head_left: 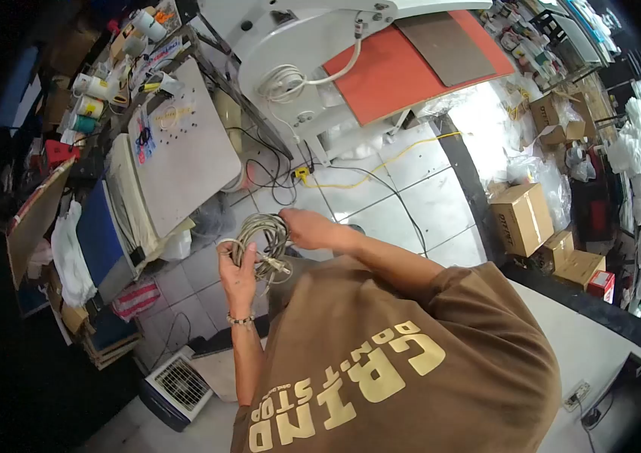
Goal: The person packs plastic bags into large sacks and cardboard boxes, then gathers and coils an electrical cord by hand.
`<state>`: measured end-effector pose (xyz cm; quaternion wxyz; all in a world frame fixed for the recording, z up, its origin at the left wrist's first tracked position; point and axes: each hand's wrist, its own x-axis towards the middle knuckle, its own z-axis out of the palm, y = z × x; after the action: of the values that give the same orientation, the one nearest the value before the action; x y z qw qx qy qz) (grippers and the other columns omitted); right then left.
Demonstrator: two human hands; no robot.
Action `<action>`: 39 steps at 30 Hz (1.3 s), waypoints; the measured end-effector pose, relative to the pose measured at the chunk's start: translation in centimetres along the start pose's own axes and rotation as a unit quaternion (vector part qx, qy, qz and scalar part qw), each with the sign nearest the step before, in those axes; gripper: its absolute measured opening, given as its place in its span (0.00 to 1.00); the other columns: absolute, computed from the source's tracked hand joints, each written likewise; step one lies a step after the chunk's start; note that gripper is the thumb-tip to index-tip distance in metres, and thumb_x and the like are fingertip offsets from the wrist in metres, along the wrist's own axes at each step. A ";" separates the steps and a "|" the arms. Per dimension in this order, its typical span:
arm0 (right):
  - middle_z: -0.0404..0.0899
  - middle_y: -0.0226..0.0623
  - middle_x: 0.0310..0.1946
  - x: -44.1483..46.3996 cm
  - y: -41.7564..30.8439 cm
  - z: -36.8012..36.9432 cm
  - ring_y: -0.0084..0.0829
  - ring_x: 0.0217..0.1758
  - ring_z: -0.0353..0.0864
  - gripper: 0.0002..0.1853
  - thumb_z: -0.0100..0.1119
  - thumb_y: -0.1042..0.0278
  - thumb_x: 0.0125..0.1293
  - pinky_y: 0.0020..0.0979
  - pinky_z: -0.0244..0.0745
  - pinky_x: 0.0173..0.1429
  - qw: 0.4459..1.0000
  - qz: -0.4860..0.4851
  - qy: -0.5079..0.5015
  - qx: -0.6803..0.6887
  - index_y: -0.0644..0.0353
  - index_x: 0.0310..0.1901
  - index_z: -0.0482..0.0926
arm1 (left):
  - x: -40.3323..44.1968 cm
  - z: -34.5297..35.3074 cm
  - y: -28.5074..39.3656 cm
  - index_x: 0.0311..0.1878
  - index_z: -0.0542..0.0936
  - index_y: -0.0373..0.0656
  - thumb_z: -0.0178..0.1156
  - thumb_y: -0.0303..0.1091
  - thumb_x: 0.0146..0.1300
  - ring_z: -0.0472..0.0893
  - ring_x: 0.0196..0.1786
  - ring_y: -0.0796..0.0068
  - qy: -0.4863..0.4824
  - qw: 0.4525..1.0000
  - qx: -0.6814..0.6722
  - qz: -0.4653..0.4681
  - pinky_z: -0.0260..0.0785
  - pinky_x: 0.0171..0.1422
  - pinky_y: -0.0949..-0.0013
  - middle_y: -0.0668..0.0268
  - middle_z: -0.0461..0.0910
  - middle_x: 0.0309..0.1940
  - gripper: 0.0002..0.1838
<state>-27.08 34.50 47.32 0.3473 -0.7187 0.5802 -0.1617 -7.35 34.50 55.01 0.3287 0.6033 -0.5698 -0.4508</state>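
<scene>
A coiled grey-beige cable [266, 229] hangs between my two hands in front of the brown shirt. My left hand [239, 273], with a bracelet at its wrist, grips the lower left side of the coil, thumb pressed over the loops. A pale plug [279, 266] dangles beside that thumb. My right hand [307, 229] is closed at the coil's upper right edge, its fingertips partly hidden.
A white machine [260, 38] with a red-orange board [381, 72] stands ahead. Black cables and a yellow cord [396, 157] cross the tiled floor. A grey table [184, 151] is at left, cardboard boxes [524, 219] at right, a heater-like unit [177, 385] at lower left.
</scene>
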 end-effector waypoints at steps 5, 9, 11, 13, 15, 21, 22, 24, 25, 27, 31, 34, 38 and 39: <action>0.74 0.51 0.52 2.4 2.5 2.8 0.46 0.54 0.76 0.36 0.62 0.69 0.50 0.38 0.69 0.60 0.930 -0.220 0.113 0.272 0.66 0.63 0.63 | 2.4 -2.7 2.7 0.41 0.68 0.44 0.58 0.37 0.68 0.66 0.19 0.86 -0.058 0.974 -0.208 -0.076 0.58 0.22 0.80 0.72 0.72 0.21 0.10; 0.78 0.43 0.48 4.5 -1.5 6.2 0.40 0.53 0.76 0.27 0.61 0.69 0.52 0.39 0.67 0.60 0.937 -0.250 0.036 0.241 0.60 0.56 0.71 | 4.5 -7.6 3.4 0.41 0.68 0.45 0.58 0.37 0.68 0.66 0.20 0.85 -0.070 0.953 -0.283 -0.080 0.59 0.23 0.79 0.71 0.71 0.21 0.10; 0.81 0.36 0.37 5.7 -2.7 6.9 0.39 0.51 0.76 0.14 0.60 0.69 0.54 0.43 0.67 0.57 0.917 -0.066 -0.200 0.340 0.57 0.44 0.78 | 6.0 -12.0 2.7 0.41 0.69 0.45 0.59 0.37 0.67 0.66 0.21 0.85 -0.029 0.957 -0.278 -0.075 0.60 0.25 0.78 0.71 0.71 0.22 0.10; 0.80 0.35 0.32 6.3 -2.3 7.4 0.39 0.47 0.76 0.09 0.60 0.69 0.54 0.43 0.68 0.53 0.967 -0.082 -0.099 0.218 0.57 0.38 0.79 | 8.3 -17.1 1.3 0.40 0.70 0.46 0.60 0.39 0.66 0.66 0.21 0.85 0.068 0.956 -0.283 -0.045 0.59 0.25 0.79 0.72 0.71 0.21 0.10; 0.79 0.34 0.28 7.7 -2.3 7.9 0.40 0.44 0.76 0.05 0.60 0.69 0.54 0.42 0.68 0.49 0.991 -0.097 0.018 0.091 0.58 0.32 0.80 | 10.4 -21.5 -1.8 0.39 0.71 0.46 0.59 0.40 0.66 0.65 0.20 0.86 0.071 0.959 -0.273 -0.035 0.59 0.23 0.78 0.73 0.70 0.21 0.11; 0.74 0.43 0.26 17.4 -6.1 0.4 0.45 0.37 0.76 0.06 0.59 0.63 0.54 0.44 0.70 0.39 0.963 -0.074 0.209 -0.155 0.52 0.29 0.82 | 17.6 -26.5 -5.0 0.38 0.71 0.46 0.58 0.42 0.67 0.64 0.18 0.86 -0.063 0.972 -0.197 -0.115 0.57 0.21 0.79 0.74 0.69 0.20 0.11; 0.76 0.44 0.26 19.4 -7.4 -0.6 0.45 0.35 0.78 0.06 0.56 0.64 0.55 0.45 0.72 0.38 0.964 -0.063 0.215 -0.144 0.55 0.27 0.80 | 18.7 -26.3 -4.0 0.38 0.71 0.46 0.58 0.41 0.67 0.64 0.17 0.86 -0.068 0.965 -0.222 -0.121 0.57 0.20 0.79 0.74 0.69 0.19 0.10; 0.78 0.41 0.29 24.1 -9.3 -2.1 0.46 0.35 0.80 0.04 0.53 0.70 0.55 0.44 0.75 0.37 0.945 -0.095 0.243 -0.197 0.56 0.28 0.78 | 23.6 -27.2 -5.0 0.37 0.71 0.47 0.58 0.42 0.67 0.64 0.16 0.85 -0.145 0.957 -0.241 -0.066 0.57 0.19 0.78 0.74 0.69 0.18 0.10; 0.79 0.41 0.29 26.4 -10.0 -2.4 0.46 0.36 0.80 0.05 0.52 0.72 0.55 0.44 0.75 0.37 0.946 -0.097 0.239 -0.195 0.56 0.30 0.78 | 25.9 -27.0 -4.8 0.37 0.71 0.47 0.58 0.42 0.67 0.64 0.16 0.85 -0.171 0.954 -0.241 -0.051 0.57 0.19 0.78 0.74 0.69 0.18 0.10; 0.79 0.42 0.29 30.1 -11.0 -2.4 0.46 0.37 0.81 0.06 0.53 0.74 0.54 0.44 0.75 0.38 0.949 -0.093 0.249 -0.171 0.57 0.34 0.78 | 29.8 -26.5 -4.0 0.36 0.71 0.47 0.58 0.43 0.67 0.65 0.16 0.85 -0.187 0.952 -0.239 -0.044 0.57 0.19 0.79 0.73 0.69 0.18 0.11; 0.79 0.46 0.34 36.1 -8.2 1.4 0.47 0.41 0.80 0.12 0.56 0.77 0.52 0.45 0.76 0.39 0.938 -0.070 0.293 -0.170 0.58 0.40 0.78 | 35.0 -24.6 -0.6 0.36 0.71 0.48 0.60 0.49 0.65 0.67 0.17 0.83 -0.254 0.963 -0.084 0.023 0.59 0.22 0.77 0.72 0.71 0.18 0.15; 0.79 0.47 0.38 36.8 -7.5 4.8 0.48 0.44 0.79 0.14 0.58 0.74 0.53 0.45 0.76 0.44 0.974 0.077 0.209 0.041 0.60 0.44 0.78 | 40.7 -23.6 -3.5 0.42 0.73 0.45 0.62 0.51 0.63 0.70 0.19 0.82 -0.277 0.957 -0.080 0.020 0.61 0.23 0.76 0.72 0.71 0.19 0.19; 0.76 0.46 0.47 32.0 -8.3 8.2 0.48 0.50 0.76 0.16 0.63 0.64 0.55 0.45 0.72 0.51 0.937 0.017 0.340 -0.082 0.60 0.44 0.78 | 47.6 -21.9 -9.9 0.58 0.69 0.36 0.63 0.58 0.59 0.78 0.36 0.66 -0.193 0.977 0.091 0.028 0.71 0.38 0.64 0.57 0.75 0.38 0.36; 0.76 0.46 0.47 30.4 -8.6 8.3 0.48 0.50 0.76 0.16 0.63 0.64 0.55 0.45 0.72 0.51 0.933 0.053 0.350 -0.060 0.60 0.44 0.78 | 49.1 -21.7 -12.1 0.61 0.66 0.32 0.62 0.58 0.59 0.80 0.44 0.59 -0.072 0.969 0.223 0.074 0.73 0.45 0.59 0.49 0.75 0.50 0.40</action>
<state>-7.28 9.10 42.19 0.0862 -0.6042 0.7110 -0.3491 14.60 -14.68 43.86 0.1763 0.5838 -0.7211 -0.3288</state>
